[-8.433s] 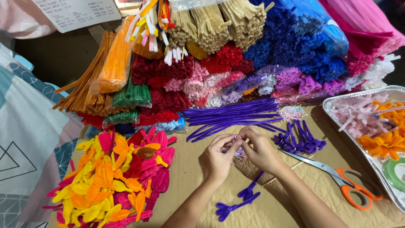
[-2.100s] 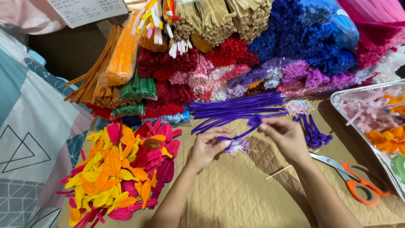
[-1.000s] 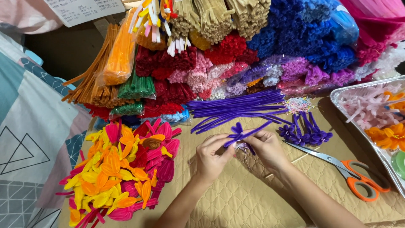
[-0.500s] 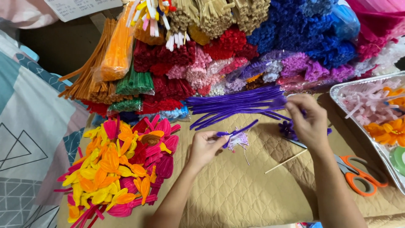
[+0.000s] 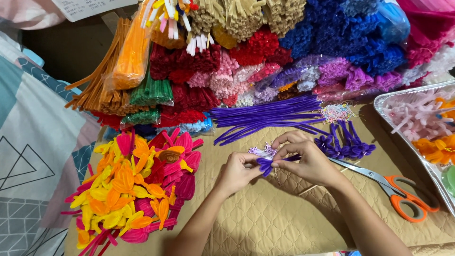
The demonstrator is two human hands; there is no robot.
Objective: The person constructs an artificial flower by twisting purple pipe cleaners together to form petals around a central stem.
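Observation:
My left hand (image 5: 235, 171) and my right hand (image 5: 305, 160) meet over the tan quilted mat (image 5: 265, 223). Between their fingertips they pinch a small purple pipe-cleaner piece (image 5: 265, 164) together with a pale tuft of thin white stamens (image 5: 262, 151). Just beyond my hands lies a loose sheaf of long purple pipe cleaners (image 5: 265, 116). To the right of my right hand sit several finished purple looped pieces (image 5: 343, 144).
Orange-handled scissors (image 5: 398, 194) lie at the right of the mat. A heap of yellow, orange and pink pipe-cleaner petals (image 5: 137, 185) fills the left. Bundles of coloured pipe cleaners (image 5: 265, 47) are stacked along the back. A foil tray (image 5: 384, 106) stands at the right edge.
My right hand has come back from the purple pieces at the right with a purple piece and joined my left hand at the stamen tuft.

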